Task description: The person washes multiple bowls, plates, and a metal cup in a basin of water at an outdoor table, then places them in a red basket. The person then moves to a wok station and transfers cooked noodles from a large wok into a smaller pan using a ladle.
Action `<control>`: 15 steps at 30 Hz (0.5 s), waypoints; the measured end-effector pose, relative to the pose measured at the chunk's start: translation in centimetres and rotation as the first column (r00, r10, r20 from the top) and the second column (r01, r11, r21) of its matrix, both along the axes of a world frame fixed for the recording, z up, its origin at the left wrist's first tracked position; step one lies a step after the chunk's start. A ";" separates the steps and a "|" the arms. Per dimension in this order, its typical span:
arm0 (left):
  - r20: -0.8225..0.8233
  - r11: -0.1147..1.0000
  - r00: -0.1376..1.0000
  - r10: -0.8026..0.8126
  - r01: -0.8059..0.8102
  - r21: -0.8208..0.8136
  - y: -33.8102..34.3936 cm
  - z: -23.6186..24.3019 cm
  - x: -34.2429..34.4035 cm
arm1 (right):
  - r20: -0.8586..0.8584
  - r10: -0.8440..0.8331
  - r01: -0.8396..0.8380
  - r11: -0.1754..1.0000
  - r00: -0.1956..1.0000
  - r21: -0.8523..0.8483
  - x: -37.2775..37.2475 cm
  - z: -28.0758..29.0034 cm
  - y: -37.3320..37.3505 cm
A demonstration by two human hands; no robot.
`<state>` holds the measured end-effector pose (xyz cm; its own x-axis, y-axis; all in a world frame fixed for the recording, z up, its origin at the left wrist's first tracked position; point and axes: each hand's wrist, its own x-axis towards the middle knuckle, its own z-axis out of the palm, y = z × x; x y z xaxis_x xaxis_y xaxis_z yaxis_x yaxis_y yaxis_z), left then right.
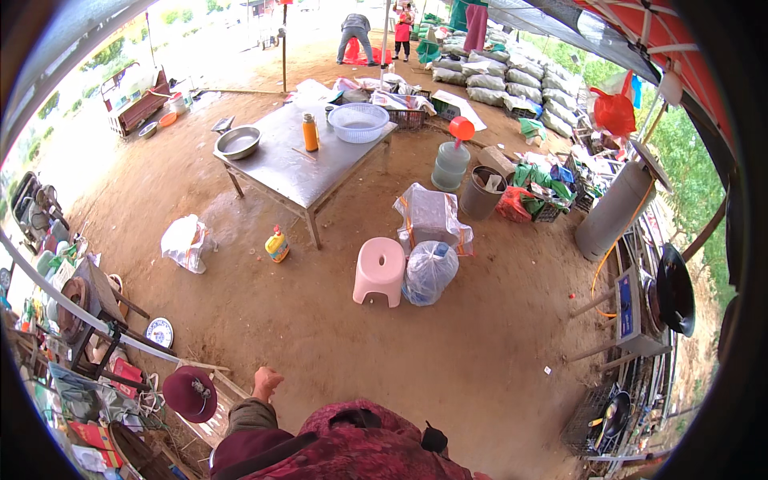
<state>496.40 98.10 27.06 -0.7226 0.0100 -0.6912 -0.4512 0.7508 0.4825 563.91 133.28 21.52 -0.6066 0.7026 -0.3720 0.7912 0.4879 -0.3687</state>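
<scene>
My left hand (pixel 267 383) is held out beyond a grey-brown cuff at the lower left, its fingers curled in loosely with nothing visible in them. Close by on its left is a maroon hat (pixel 190 394) with a small ornament, over pale wooden slats (pixel 228 392). Only a sliver of skin, seemingly my right hand (pixel 481 476), shows at the bottom edge; its fingers are hidden. Ahead on the dirt floor stands a pink plastic stool (pixel 380 270), beside a tied clear plastic bag (pixel 431 274) and a plastic-wrapped box (pixel 433 218).
A metal table (pixel 292 180) bears a pan (pixel 238 142), an orange bottle (pixel 310 132) and a white basket (pixel 358 122). A yellow jug (pixel 277 245) sits near its leg. At right are a black wok (pixel 676 290) and grey cylinder (pixel 612 212). Two people are far off.
</scene>
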 end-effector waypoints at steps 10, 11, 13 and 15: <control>-0.069 0.951 0.949 -0.307 0.303 -0.063 9.6 -0.8 -6.9 | 0.033 -0.265 0.267 0.955 0.964 -0.127 -6.8 3.4 1.3; -0.048 0.941 0.941 -0.334 0.330 -0.075 11.5 -0.7 -7.1 | 0.035 -0.302 0.304 0.943 0.953 -0.132 -6.6 3.6 1.0; -0.015 0.926 0.926 -0.376 0.375 -0.032 14.7 -0.3 -6.5 | 0.034 -0.375 0.376 0.914 0.926 -0.150 -5.8 3.6 0.6; 0.011 0.908 0.909 -0.417 0.417 -0.032 17.2 -0.2 -5.7 | 0.028 -0.432 0.431 0.887 0.901 -0.166 -4.8 3.4 0.1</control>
<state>490.75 115.33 26.88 -0.6551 0.2867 -0.6990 -0.0955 0.8863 0.4531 559.15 133.39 24.89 -0.2615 0.8253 -0.5005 0.9059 0.0309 -0.4224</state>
